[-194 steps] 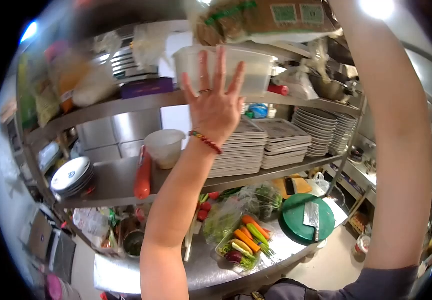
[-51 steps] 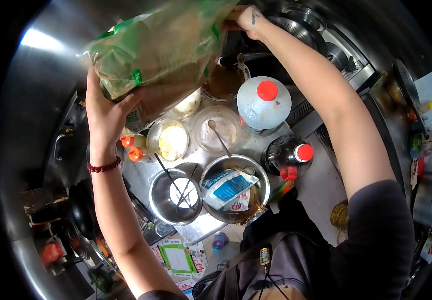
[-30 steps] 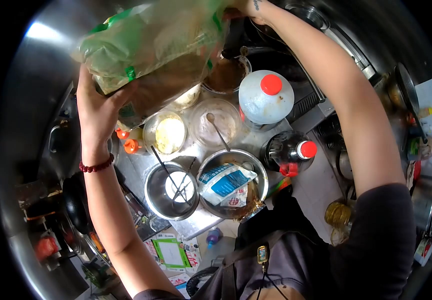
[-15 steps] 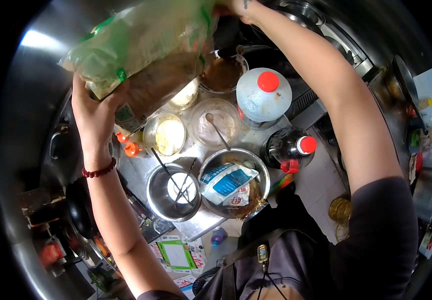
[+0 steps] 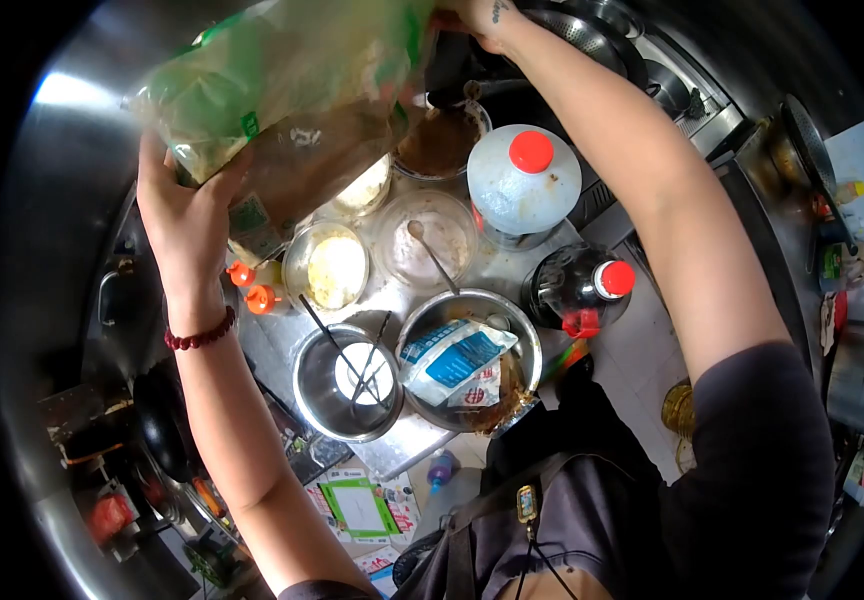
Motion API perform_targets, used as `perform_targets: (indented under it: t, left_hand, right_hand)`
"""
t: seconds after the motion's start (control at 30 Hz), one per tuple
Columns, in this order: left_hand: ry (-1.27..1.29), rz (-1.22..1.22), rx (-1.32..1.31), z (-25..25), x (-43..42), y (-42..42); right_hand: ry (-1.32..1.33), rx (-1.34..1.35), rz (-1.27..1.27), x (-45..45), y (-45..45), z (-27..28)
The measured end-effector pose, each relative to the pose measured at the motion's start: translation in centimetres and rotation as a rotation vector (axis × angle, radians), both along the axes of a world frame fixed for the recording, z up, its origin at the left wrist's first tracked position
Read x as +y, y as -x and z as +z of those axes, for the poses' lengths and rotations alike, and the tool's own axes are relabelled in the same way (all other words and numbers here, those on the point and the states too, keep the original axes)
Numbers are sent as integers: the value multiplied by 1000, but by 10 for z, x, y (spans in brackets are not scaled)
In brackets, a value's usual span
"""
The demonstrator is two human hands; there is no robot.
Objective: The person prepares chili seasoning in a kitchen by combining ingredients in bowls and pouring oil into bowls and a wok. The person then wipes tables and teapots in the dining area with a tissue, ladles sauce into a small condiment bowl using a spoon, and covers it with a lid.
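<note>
A large plastic bag [image 5: 302,110] with green printing and brownish contents is held up over the back of the metal counter. My left hand [image 5: 187,215], with a dark red bead bracelet at the wrist, is closed on the bag's left lower end, thumb in front. At the bag's upper right edge, my right hand [image 5: 477,22] grips it; most of those fingers are hidden. Below the bag stand a tub of white powder [image 5: 427,240] with a spoon in it, a tub with pale yellow contents [image 5: 327,270] and a bowl of brown contents [image 5: 442,140].
A white jug [image 5: 525,190] and a dark bottle [image 5: 567,285], both red-capped, stand at the right. Nearer me are a steel pot [image 5: 347,425] with thin sticks and a steel bowl [image 5: 517,330] holding a blue-white packet. Orange-capped bottles [image 5: 262,298] stand left. Pans [image 5: 577,40] lie beyond my right arm.
The bag's left end has risen slightly and shifted a little right, my left hand moving up with it. Both hands keep their hold.
</note>
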State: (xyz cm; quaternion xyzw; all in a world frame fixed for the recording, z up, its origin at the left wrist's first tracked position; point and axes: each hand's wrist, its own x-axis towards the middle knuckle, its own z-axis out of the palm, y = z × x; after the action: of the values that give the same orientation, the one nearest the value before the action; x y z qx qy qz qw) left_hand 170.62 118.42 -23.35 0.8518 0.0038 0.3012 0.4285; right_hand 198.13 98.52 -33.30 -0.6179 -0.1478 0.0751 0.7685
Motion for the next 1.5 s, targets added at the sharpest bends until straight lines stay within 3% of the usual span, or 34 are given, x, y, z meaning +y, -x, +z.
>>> perform_targets:
  t: [0.23,0.33,0.43,0.53,0.6,0.77,0.83,0.87,0.9,0.97,1.07,1.17,1.23,1.3,1.37,1.43,1.5]
  left_hand:
    - [66,-33,-10,-2,-5,-1]
    - [27,-10,59,-2,-6,4]
    - [24,4,31,-8,-3,9]
    - [-1,52,-77,-20,2,19]
    - [20,104,-77,-30,5,29]
    - [240,174,-68,-77,18,57]
    - [376,164,-109,-96,17,67]
    - [507,155,-141,-106,16,73]
    - [519,161,-153,-113,14,78]
    - [694,177,-158,-131,13,92]
    - [783,240,-178,-157,13,108]
    - [726,309,-205,-164,8,122]
    - [655,355,-211,-167,7,131]
    - [1071,269,-283,-163,0,141]
    - [1181,262,-247,-166,-2,150]
    - [1443,82,-363,-177,-13,154]
    - [1335,-72,-506,-164,-49,161]
  right_hand:
    - [79,-40,-46,2,-8,1]
    - [-3,-6,-64,1,-4,2]
    - [191,-69,-38,-1,5,9]
    - [-2,-129,-9,7,13,22]
    - [184,-126,-7,11,22,35]
    - [220,-230,-22,31,36,57]
    - [346,-348,-52,38,52,73]
    - [591,-543,-154,41,69,83]
    - [405,-425,-11,44,72,84]
    - [638,-568,-44,44,94,102]
    - [603,-646,29,63,115,119]
    - [543,-919,104,72,150,160]
    - [484,-821,158,81,182,197]
    - [423,-932,234,85,213,231]
    - [354,-1038,319,84,251,267]
    - [285,-1148,402,71,291,301]
    - [219,-1255,476,53,329,331]
